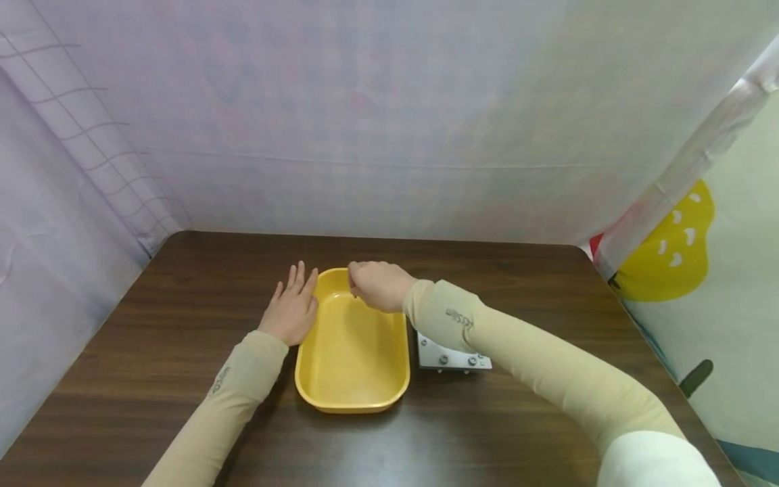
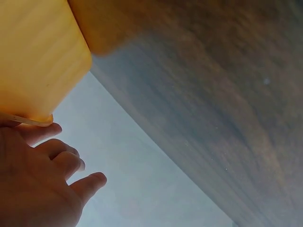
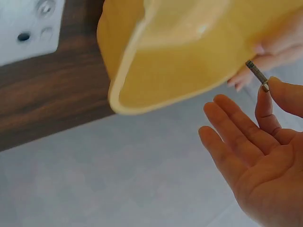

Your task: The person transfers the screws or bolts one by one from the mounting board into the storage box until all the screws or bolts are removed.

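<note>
A yellow plastic tray (image 1: pixel 353 352) stands on the table, its inside partly hidden by the right arm. My left hand (image 1: pixel 290 312) is at its left rim, thumb over the inner side and fingers spread along the outside. In the left wrist view, that hand (image 2: pixel 42 175) touches the rim close to a corner. Above the tray's far right part, my right hand (image 1: pixel 382 285) pinches a small threaded metal bolt (image 3: pixel 257 72) between thumb and index finger. The other fingers of the right hand (image 3: pixel 265 161) extend loosely in the right wrist view.
A silver metal plate (image 1: pixel 453 358) with several bolts lies right of the tray, partly under the right forearm. The brown wooden table (image 1: pixel 517 419) has its far edge against a pale curtain (image 1: pixel 365 135). A yellow printed shape (image 1: pixel 675 250) shows on the cloth at right.
</note>
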`<state>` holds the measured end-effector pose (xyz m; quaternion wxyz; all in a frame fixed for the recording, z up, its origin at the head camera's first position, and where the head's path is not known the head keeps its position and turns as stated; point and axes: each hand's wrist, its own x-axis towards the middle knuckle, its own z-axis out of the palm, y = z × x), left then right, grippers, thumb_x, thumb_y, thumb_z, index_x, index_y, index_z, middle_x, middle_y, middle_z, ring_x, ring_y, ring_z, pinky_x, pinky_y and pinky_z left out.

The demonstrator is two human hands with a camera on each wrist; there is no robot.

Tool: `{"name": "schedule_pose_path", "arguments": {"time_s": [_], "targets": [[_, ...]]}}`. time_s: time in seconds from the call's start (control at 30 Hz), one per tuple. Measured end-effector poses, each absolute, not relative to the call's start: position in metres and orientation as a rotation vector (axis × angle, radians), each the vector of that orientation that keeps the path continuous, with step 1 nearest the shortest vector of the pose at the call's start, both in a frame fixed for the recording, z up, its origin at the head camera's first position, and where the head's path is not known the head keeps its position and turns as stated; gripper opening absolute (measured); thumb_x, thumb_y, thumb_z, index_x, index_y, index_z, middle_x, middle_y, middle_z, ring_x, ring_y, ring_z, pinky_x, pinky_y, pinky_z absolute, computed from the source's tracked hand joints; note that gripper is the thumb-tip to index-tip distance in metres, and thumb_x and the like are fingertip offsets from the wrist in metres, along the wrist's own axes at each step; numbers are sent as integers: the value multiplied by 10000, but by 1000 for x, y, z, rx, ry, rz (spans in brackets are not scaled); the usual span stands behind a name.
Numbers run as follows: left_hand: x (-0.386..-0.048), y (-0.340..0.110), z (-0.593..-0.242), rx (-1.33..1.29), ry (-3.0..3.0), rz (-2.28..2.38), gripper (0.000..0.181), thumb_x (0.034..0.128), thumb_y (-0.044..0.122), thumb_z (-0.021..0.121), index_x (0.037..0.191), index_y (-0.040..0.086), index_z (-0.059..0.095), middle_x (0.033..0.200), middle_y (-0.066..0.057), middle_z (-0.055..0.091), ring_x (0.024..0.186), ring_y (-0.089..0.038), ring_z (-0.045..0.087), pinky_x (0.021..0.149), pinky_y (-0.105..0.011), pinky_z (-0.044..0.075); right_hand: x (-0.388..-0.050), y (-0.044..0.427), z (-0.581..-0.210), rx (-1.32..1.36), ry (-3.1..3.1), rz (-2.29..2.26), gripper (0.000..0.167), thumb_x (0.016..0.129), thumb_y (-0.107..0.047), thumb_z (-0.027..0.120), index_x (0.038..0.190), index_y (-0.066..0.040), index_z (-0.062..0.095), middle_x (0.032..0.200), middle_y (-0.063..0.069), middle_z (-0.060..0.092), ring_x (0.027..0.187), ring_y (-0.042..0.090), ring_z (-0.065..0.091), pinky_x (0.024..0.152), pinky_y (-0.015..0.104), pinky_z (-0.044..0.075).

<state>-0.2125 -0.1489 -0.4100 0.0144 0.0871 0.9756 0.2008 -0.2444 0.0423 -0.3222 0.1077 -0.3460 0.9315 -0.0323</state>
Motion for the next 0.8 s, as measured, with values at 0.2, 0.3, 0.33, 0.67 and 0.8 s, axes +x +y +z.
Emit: {"name": "schedule_pose_path", "arguments": {"time_s": [0.2, 0.3, 0.33, 0.67, 0.8], "targets": [[-213, -148, -412, 269, 3043, 603, 563, 1066, 242, 280, 1585, 67, 151, 1643, -185, -19, 1529, -353, 4, 1242, -578, 96, -242, 33, -337, -1079, 2704, -9, 120, 1022, -198, 542, 1024, -103, 615, 917, 0, 674, 740, 113, 597, 699, 250, 549], [-214, -147, -412, 278, 3041, 594, 564, 1067, 244, 273, 1588, 75, 135, 1644, -183, -25, 1529, -350, 1, 1244, -574, 91, -241, 32, -338, -1073, 2699, -2, 153, 1019, -217, 550, 1072, -92, 620, 973, 20, 697, 781, 130, 643, 733, 265, 567], [-214, -147, -412, 282, 3042, 594, 564, 1067, 244, 270, 1588, 77, 133, 1644, -183, -24, 1529, -351, 2, 1243, -574, 90, -241, 32, -337, -1066, 2703, -3, 176, 1018, -225, 551, 1102, -87, 622, 1004, 28, 703, 809, 139, 657, 752, 274, 575], [-213, -149, -410, 287, 3041, 623, 562, 1065, 231, 262, 1587, 74, 124, 1644, -185, -29, 1530, -357, 6, 1244, -572, 82, -255, 64, -324, -906, 2824, -186, 240, 1013, -194, 557, 1201, -61, 626, 1173, 87, 678, 1025, 235, 660, 875, 364, 587], [-213, -150, -411, 284, 3044, 617, 561, 1066, 231, 255, 1587, 73, 120, 1644, -186, -31, 1530, -362, 11, 1244, -571, 80, -260, 89, -327, -842, 2854, -251, 238, 1013, -185, 555, 1193, -53, 637, 1152, 98, 676, 1010, 247, 655, 873, 385, 588]]}}
